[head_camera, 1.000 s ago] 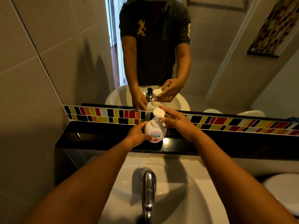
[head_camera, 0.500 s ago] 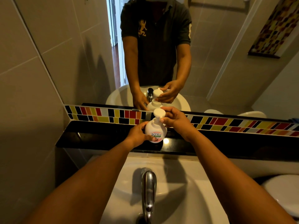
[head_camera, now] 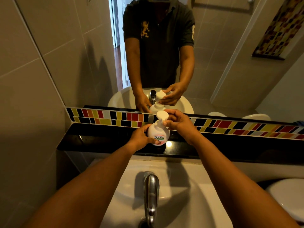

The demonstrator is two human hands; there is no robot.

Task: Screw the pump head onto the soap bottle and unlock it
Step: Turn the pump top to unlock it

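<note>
A round white soap bottle (head_camera: 158, 132) with a pink and green label stands on the black shelf (head_camera: 98, 140) behind the sink. Its white pump head (head_camera: 162, 115) sits on top of the neck. My left hand (head_camera: 139, 137) wraps the bottle's left side, thumb across the label. My right hand (head_camera: 178, 120) pinches the pump head and its collar from the right. The mirror above shows the same grip from the far side.
A chrome tap (head_camera: 151, 195) rises over the white basin (head_camera: 189, 203) just below my arms. A strip of coloured mosaic tiles (head_camera: 105, 116) runs behind the shelf under the mirror (head_camera: 222, 63). A tiled wall closes the left side. A white toilet lid (head_camera: 289, 196) shows at lower right.
My right hand has shifted its fingers around the pump head, closing further over it. The bottle and my left hand stay in place.
</note>
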